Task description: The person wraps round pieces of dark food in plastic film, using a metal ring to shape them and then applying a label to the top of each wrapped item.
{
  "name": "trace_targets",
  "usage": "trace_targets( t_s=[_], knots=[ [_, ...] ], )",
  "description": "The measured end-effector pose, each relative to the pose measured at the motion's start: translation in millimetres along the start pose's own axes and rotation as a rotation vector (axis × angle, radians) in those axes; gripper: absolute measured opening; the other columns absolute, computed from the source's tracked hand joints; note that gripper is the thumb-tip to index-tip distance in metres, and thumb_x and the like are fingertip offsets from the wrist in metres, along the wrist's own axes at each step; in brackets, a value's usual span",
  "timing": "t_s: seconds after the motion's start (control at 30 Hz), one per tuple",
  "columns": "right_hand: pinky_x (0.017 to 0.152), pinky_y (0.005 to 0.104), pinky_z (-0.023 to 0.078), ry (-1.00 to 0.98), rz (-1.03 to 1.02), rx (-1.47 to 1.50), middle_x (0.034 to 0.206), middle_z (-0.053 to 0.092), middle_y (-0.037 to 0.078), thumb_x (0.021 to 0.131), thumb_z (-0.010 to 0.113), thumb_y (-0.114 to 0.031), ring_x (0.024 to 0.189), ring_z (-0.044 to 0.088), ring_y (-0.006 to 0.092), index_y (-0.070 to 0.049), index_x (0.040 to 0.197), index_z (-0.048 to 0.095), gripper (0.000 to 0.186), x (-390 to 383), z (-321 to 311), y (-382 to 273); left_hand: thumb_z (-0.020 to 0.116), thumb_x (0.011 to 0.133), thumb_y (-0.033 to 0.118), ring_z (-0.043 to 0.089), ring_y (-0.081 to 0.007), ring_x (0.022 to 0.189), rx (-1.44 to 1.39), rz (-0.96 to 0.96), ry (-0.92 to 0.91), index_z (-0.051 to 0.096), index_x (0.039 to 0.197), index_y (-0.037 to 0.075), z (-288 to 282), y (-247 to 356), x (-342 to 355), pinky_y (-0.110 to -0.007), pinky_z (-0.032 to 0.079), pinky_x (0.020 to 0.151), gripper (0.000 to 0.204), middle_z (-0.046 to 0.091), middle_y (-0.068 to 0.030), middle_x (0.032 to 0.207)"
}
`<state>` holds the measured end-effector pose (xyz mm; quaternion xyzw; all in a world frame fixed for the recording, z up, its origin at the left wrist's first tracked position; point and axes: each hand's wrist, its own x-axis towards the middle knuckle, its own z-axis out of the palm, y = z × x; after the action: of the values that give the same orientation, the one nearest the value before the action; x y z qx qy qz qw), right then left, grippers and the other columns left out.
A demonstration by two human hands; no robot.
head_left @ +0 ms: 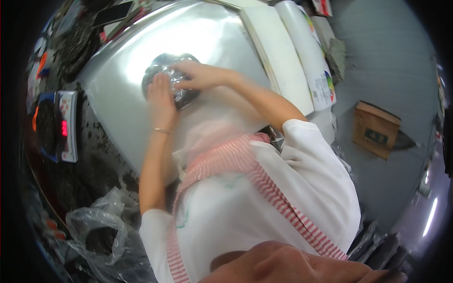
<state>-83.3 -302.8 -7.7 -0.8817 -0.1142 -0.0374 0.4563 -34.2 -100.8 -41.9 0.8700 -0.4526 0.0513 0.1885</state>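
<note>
Two hands are pressing on one dark round bundle wrapped in clear film, which is lying near the middle of a wide, glossy white sheet covering the tabletop. The sheet is looking slick and is catching glare — so the bundle is likely sliding under sideways pressure, and the thin film is probably at risk of tearing or bunching where the fingers are dragging it. Loose dark crumbs are lying on the bare tabletop beside a small digital scale, and any split in the wrap could be adding to them. The left hand is lying flat and spread, palm down, against the bundle's near side. The right hand is reaching over the top, fingers loosely curled and cupping the film — not pinching it, as far as the view is showing.
</note>
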Motion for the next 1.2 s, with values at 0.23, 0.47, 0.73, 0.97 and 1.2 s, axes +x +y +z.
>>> trace_targets(
  t_s=[0.23, 0.47, 0.73, 0.97, 1.2],
  knots=[
    [0.083, 0.0458, 0.045, 0.427, 0.777, -1.126, 0.096, 0.056, 0.016, 0.078, 0.068, -0.022, 0.093, 0.053, 0.0337, -0.003, 0.095, 0.062, 0.026, -297.0, -144.5, 38.7, 0.044, 0.094, 0.012, 0.033, -0.0308, 0.136, 0.077, 0.033, -0.057, 0.041, 0.137, -0.002, -5.3, 0.9, 0.6, -0.044, 0.024, 0.113, 0.045, 0.039, -0.0166, 0.145],
    [0.060, 0.0345, 0.057, -0.136, 0.839, -1.431, 0.095, 0.055, 0.012, 0.083, 0.054, -0.013, 0.094, 0.055, 0.0263, -0.005, 0.086, 0.056, 0.009, -366.4, -143.8, 45.9, 0.044, 0.095, 0.013, 0.033, -0.0315, 0.136, 0.121, 0.065, -0.039, 0.041, 0.136, -0.003, -5.0, -2.7, 2.8, -0.045, 0.024, 0.113, 0.044, 0.039, -0.0172, 0.144],
    [0.059, 0.0338, 0.058, 0.018, 0.620, -1.394, 0.097, 0.054, 0.014, 0.082, 0.054, -0.013, 0.093, 0.054, 0.0293, -0.002, 0.092, 0.055, 0.015, -389.4, -147.8, 53.6, 0.041, 0.098, 0.019, 0.033, -0.0209, 0.137, 0.214, -0.016, -0.068, 0.038, 0.142, 0.010, -7.9, 3.5, -1.5, -0.050, 0.018, 0.114, 0.045, 0.038, -0.0065, 0.147],
    [0.060, 0.0378, 0.058, -0.217, 0.748, -1.337, 0.096, 0.052, 0.015, 0.082, 0.055, -0.014, 0.094, 0.054, 0.0315, -0.003, 0.091, 0.055, 0.014, -385.0, -157.2, 43.0, 0.042, 0.098, 0.019, 0.033, -0.0210, 0.137, 0.178, -0.021, -0.059, 0.037, 0.142, 0.009, -6.7, 5.6, -0.1, -0.050, 0.017, 0.114, 0.046, 0.039, -0.0065, 0.147],
    [0.076, 0.0440, 0.049, 0.062, 0.795, -0.664, 0.096, 0.055, 0.019, 0.087, 0.052, -0.008, 0.087, 0.057, 0.0372, 0.001, 0.098, 0.050, 0.013, -271.1, -111.4, -50.1, 0.045, 0.096, 0.018, 0.033, -0.0207, 0.137, 0.203, -0.044, -0.087, 0.039, 0.141, 0.008, -7.9, 8.5, -0.6, -0.049, 0.018, 0.113, 0.047, 0.039, -0.0077, 0.147]
  ],
)
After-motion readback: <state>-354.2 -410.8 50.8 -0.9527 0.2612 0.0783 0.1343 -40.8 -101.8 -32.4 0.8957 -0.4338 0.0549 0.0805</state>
